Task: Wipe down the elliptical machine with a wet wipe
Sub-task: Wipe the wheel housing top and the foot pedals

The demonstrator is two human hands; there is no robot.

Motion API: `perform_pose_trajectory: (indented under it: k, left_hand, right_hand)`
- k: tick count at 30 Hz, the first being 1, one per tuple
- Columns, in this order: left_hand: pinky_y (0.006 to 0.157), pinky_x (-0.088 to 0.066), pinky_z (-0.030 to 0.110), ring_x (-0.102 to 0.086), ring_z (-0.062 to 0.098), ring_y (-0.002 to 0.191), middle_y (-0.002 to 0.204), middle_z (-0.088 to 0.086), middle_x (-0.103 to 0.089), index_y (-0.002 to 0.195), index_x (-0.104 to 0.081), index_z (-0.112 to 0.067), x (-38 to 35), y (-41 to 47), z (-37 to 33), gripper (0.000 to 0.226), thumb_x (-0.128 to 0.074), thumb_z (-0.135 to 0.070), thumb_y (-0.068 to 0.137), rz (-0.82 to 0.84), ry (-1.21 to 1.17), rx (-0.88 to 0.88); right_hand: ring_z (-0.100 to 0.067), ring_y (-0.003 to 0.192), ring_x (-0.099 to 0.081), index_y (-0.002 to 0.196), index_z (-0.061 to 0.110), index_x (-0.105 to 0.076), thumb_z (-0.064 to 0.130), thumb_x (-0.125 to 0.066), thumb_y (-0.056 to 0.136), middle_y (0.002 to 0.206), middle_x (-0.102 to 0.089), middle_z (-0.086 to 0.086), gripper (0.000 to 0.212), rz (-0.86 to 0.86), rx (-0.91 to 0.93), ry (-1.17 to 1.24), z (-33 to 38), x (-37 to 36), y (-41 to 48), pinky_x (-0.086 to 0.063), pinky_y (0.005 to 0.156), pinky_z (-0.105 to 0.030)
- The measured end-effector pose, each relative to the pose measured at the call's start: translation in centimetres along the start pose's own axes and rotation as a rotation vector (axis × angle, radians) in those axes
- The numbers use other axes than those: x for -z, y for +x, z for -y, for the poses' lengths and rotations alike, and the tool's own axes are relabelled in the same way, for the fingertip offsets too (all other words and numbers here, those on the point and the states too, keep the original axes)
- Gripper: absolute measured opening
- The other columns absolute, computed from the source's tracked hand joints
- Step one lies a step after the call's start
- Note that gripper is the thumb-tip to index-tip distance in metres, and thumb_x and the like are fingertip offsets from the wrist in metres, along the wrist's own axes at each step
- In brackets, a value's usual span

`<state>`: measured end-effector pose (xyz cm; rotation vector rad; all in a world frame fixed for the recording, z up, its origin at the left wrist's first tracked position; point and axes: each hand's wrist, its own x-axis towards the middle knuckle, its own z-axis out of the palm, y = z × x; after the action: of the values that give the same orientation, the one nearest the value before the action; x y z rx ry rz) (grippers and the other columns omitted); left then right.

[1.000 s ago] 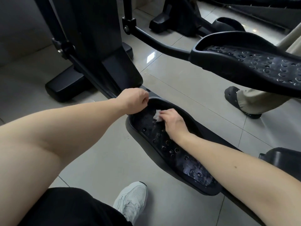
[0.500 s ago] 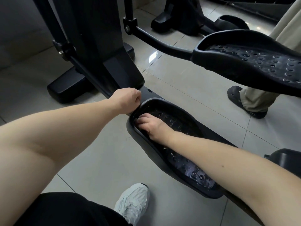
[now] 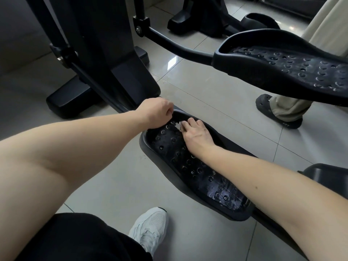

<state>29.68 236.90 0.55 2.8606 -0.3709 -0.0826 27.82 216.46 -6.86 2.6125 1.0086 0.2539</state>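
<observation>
The black elliptical's near foot pedal [image 3: 190, 166] lies low over the tiled floor, its studded surface shiny and wet toward the near end. My right hand [image 3: 195, 133] rests palm down on the pedal's front part, fingers pressing a small white wet wipe [image 3: 178, 125] that peeks out by the fingertips. My left hand [image 3: 156, 112] grips the pedal's front rim with curled fingers. The machine's black column [image 3: 105, 53] rises just behind the pedal.
The second pedal [image 3: 282, 70] hangs higher at the right on its crank arm [image 3: 178, 48]. Another person's beige trouser leg and dark clog [image 3: 278, 113] stand beyond it. My white sneaker [image 3: 150, 227] is on the floor near the pedal. Another machine's base [image 3: 197, 16] sits behind.
My right hand slid left to the pedal's front corner, hiding the wipe, then came back rightward so the wipe shows again. My left hand has stayed on the rim.
</observation>
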Motion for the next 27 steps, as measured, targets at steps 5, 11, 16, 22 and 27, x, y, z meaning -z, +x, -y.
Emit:
perform_pose_trajectory:
  k: [5,11,16,22,27]
  left_hand:
    - [0.082,-0.054,0.042,-0.062,0.023,0.095,0.101,-0.004,-0.069,0.099,-0.069,-0.020,-0.4,0.7,-3.1,0.022,-0.047,-0.021,0.092,0.076,-0.002,-0.111]
    - [0.081,-0.054,0.035,-0.061,0.018,0.089,0.099,-0.004,-0.068,0.107,-0.071,-0.020,1.0,1.5,-7.4,0.026,-0.048,-0.017,0.095,0.279,0.010,-0.211]
    - [0.078,-0.055,0.035,-0.064,0.020,0.088,0.099,-0.004,-0.068,0.101,-0.066,-0.025,3.5,2.7,-11.2,0.023,-0.043,-0.019,0.097,0.495,0.273,-0.329]
    - [0.077,-0.045,0.029,-0.063,0.025,0.104,0.123,0.000,-0.061,0.129,-0.060,-0.015,5.7,1.6,-17.6,0.034,-0.035,-0.021,0.106,0.534,0.458,-0.365]
    - [0.071,-0.048,0.029,-0.064,0.027,0.097,0.116,0.008,-0.064,0.128,-0.057,-0.008,5.7,-2.2,-22.1,0.032,-0.034,-0.016,0.107,0.634,0.451,-0.299]
  right_hand:
    - [-0.025,0.083,-0.055,0.098,0.005,-0.076,0.005,-0.075,0.067,0.084,-0.061,-0.003,0.031,-0.025,-0.101,0.033,-1.6,-1.0,-3.9,-0.041,0.068,-0.030]
    - [-0.032,0.084,-0.058,0.093,-0.005,-0.075,-0.009,-0.077,0.059,0.084,-0.064,-0.013,0.034,0.141,-0.269,0.172,-3.3,-1.6,-10.7,-0.053,0.066,-0.034]
    - [-0.028,0.099,-0.052,0.108,0.000,-0.064,0.005,-0.071,0.079,0.099,-0.060,-0.009,0.031,0.337,-0.345,0.159,-3.6,0.5,-15.1,-0.048,0.086,-0.032]
    - [-0.025,0.116,-0.046,0.120,0.012,-0.063,0.002,-0.056,0.090,0.118,-0.058,-0.005,0.033,0.514,-0.550,0.274,-4.2,1.8,-20.9,-0.042,0.096,-0.031]
    - [-0.025,0.100,-0.064,0.092,0.021,-0.079,0.008,-0.052,0.089,0.105,-0.067,-0.003,0.031,0.408,-0.911,0.884,-5.4,4.9,-23.8,-0.053,0.083,-0.029]
